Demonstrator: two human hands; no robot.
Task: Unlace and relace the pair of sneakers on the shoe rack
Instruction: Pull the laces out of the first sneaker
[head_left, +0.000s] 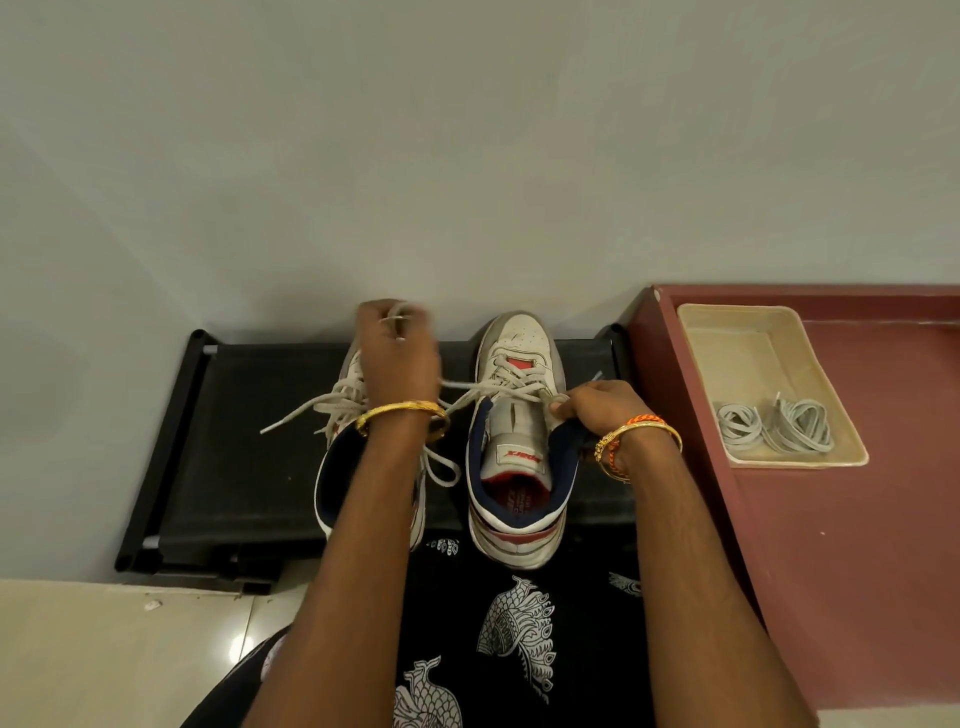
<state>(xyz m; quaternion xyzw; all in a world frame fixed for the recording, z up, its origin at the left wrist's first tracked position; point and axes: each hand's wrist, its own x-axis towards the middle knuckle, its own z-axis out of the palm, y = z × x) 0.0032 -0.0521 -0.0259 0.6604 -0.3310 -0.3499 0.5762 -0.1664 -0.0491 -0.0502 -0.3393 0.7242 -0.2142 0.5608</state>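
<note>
The left hand (397, 353) is raised above the toe of the left white leather sneaker with navy lining (343, 447), its fingers curled and pinching a pale lace end, blurred there so I cannot tell exactly how it is held. The right hand (592, 408) sits lower, at centre right of the frame, thumb and fingers pinched on the grey-white flat shoelace (488, 387) at the upper eyelets of the right white sneaker with the red tongue patch (517, 441). The two hands are apart, each clamped on lace, one per shoe as far as I can see.

Both sneakers stand side by side on the black fabric shoe rack (244, 441) at the middle of the frame, toes pointing up the picture towards the pale wall, heels towards the person. Loose lace ends trail off to the left across the rack.

What matters next, I judge, is that the right sneaker's long axis runs straight away from the person, so its lace rows lie across that line; the right hand is already at the top row, nearer than the left, and a pull sideways or upward should free the crossing there.

At the right of the frame, on the maroon ledge (857, 519), a cream rectangular plastic tray (748, 322) holds two coiled grey spare laces (779, 426).
</note>
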